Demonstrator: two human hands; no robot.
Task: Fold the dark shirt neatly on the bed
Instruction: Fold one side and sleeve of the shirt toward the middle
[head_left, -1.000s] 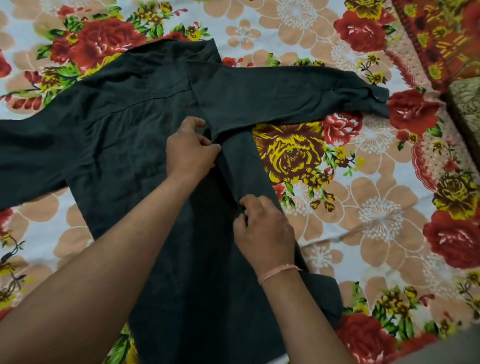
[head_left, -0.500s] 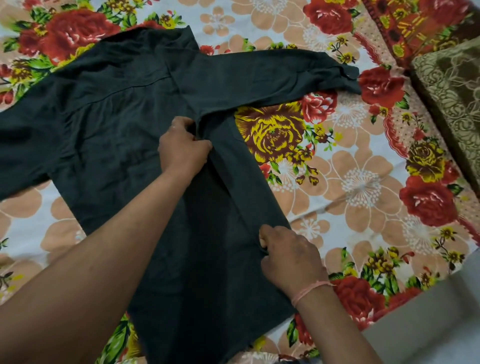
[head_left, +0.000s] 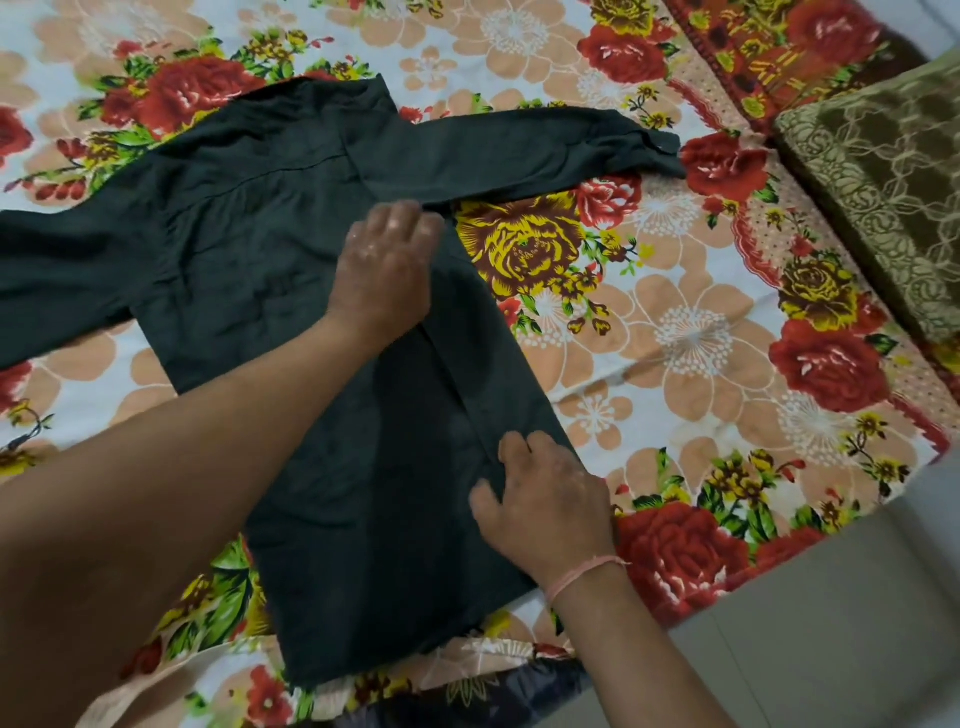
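Since before, my right hand (head_left: 545, 506) slid down the dark shirt (head_left: 249, 249) fold, flat, gripping nothing; left hand (head_left: 387, 270) flat near the armpit. Green blanket (head_left: 883, 192) lies well right, floral bedsheet (head_left: 701, 338) underneath.

You're looking down at a bedsheet (head_left: 691, 332) that fills most of the view: pale ground, big red roses, peach blossoms, yellow-brown flowers, green leaves. Along the sheet's right side runs a red patterned border strip (head_left: 748, 244). Just past that border, at the upper right, sits an olive-green blanket (head_left: 883, 171) with a cream lattice pattern, partly cut off by the frame. Below the sheet's near right edge there's plain grey floor (head_left: 831, 623). Light's soft and even, no hard shadows on the sheet.
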